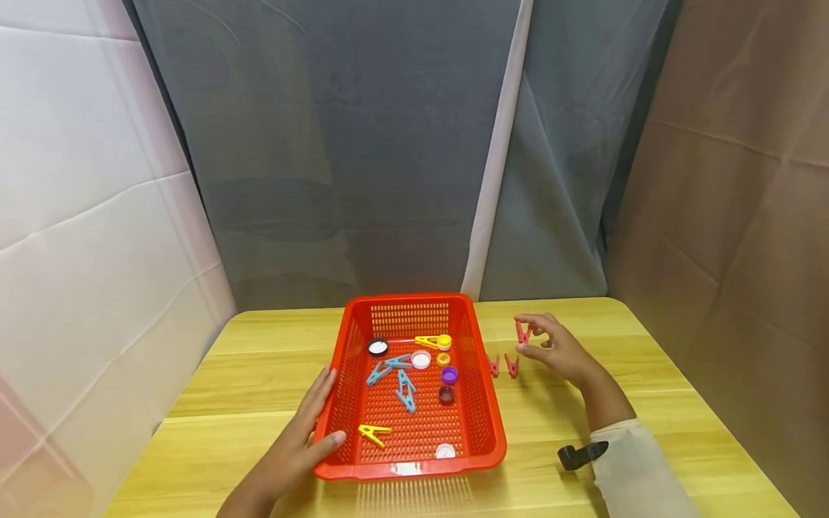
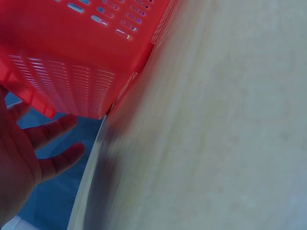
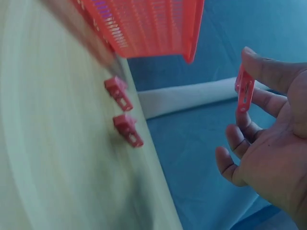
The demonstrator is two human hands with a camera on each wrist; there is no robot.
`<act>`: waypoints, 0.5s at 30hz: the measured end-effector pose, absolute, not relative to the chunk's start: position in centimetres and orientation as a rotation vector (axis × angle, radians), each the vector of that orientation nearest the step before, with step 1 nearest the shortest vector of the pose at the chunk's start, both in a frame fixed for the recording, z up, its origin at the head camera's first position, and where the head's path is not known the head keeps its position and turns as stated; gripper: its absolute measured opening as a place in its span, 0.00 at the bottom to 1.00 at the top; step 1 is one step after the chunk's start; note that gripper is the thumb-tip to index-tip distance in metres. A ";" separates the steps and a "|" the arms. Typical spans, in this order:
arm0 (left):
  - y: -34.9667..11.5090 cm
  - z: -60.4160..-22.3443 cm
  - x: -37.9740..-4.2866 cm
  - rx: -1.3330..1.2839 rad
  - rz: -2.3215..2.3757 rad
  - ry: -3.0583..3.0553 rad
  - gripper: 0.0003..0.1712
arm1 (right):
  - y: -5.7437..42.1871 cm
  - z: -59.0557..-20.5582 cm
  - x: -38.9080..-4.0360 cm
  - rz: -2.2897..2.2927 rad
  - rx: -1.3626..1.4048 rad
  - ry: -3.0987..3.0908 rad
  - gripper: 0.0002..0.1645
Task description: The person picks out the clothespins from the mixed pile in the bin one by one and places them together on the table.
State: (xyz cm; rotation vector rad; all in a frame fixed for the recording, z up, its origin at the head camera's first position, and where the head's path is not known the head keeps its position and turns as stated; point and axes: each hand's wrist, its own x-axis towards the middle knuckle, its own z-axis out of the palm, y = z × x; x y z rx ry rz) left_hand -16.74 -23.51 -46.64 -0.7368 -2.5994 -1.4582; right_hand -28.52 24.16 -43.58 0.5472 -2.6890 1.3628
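My right hand pinches a red clothespin between thumb and fingertips above the table. In the right wrist view that clothespin stands upright in the pinch, with the other fingers loosely bent. Two more red clothespins lie on the table between this hand and the red basket. Against the basket's left side rests my left hand, its thumb over the rim. From the left wrist, several of its fingers look spread and fairly straight outside the basket wall.
Inside the basket are blue clothespins, yellow clothespins and several bottle caps, among them a purple cap and a black-rimmed cap. The wooden table ends at a grey curtain; cloth hangs on both sides.
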 end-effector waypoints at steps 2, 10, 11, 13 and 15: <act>-23.4 -46.6 -16.7 -0.720 -1.453 -2.611 0.49 | 24.7 -44.1 -28.6 1.378 0.523 -2.682 0.34; -23.4 -46.9 -16.5 -0.650 -1.465 -2.673 0.48 | 26.4 -46.2 -28.6 1.320 0.428 -2.749 0.35; -23.4 -46.8 -16.5 -0.645 -1.463 -2.673 0.48 | 26.6 -46.3 -28.7 1.309 0.413 -2.760 0.35; -23.5 -46.7 -16.5 -0.633 -1.467 -2.674 0.48 | 26.8 -46.6 -28.8 1.298 0.378 -2.780 0.34; -23.5 -46.6 -16.6 -0.624 -1.469 -2.678 0.48 | 27.0 -46.9 -29.0 1.289 0.373 -2.807 0.34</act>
